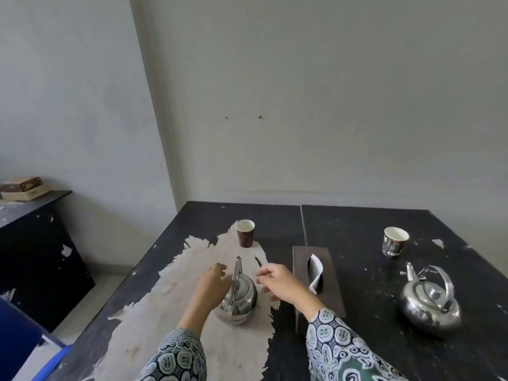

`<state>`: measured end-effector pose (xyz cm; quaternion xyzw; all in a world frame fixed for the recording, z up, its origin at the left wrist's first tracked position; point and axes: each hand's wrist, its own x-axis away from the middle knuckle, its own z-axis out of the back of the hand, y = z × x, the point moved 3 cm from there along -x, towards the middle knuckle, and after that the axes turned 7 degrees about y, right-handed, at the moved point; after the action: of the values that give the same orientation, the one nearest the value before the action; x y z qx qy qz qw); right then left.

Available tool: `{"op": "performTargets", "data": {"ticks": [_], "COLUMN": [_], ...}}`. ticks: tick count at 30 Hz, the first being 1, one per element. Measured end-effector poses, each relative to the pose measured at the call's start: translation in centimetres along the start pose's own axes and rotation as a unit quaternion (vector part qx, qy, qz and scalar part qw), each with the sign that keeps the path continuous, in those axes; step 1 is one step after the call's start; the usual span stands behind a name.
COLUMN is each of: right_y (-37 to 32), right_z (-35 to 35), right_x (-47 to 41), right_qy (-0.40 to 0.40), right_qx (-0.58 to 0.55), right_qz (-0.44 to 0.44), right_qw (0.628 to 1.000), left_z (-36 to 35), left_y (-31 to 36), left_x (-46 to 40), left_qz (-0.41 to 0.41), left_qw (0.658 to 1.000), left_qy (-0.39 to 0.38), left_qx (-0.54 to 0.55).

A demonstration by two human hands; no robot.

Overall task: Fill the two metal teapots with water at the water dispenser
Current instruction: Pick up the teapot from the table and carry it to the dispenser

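Note:
A shiny metal teapot (242, 301) stands on the worn pale patch of the black table (371, 353), its thin handle upright. My left hand (213, 284) hovers just left of the pot, fingers spread, holding nothing. My right hand (277, 284) hangs just right of the handle, fingers loosely apart and empty. A second metal teapot (430, 303) with a curved handle sits to the right, away from both hands. No water dispenser is in view.
A brown paper cup (245, 232) stands behind the near teapot and a dark printed paper cup (394, 242) at the back right. A dark tissue box (319, 281) lies between the teapots. A black cabinet (35, 243) with a small box (23, 188) stands left; a blue chair (19, 342) is at bottom left.

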<state>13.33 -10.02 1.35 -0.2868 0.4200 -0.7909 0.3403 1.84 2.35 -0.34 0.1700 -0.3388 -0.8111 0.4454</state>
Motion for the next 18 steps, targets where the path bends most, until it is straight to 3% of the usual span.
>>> {"op": "performTargets", "data": {"ticks": [5,8,18], "right_y": [0.2,-0.1,-1.0], "right_z": [-3.9,-4.9,-5.5], "right_x": [-2.6,-3.2,-2.3], "right_qy": [-0.014,-0.011,-0.01], "right_qx": [0.041,0.059,0.137], "right_qz": [0.023,0.043,0.128], "right_qw": [0.999,0.997,0.982], "left_z": [-2.9,-3.9,0.2], "left_y": [-1.6,-1.7,-0.6], "left_x": [-1.0,-1.0,1.4], "left_qz": [0.028,0.004,-0.009], "left_qw": [0.996,0.994,0.996], "left_qy": [-0.049,-0.071,-0.027], "left_qx": [0.066,0.082,0.09]}}
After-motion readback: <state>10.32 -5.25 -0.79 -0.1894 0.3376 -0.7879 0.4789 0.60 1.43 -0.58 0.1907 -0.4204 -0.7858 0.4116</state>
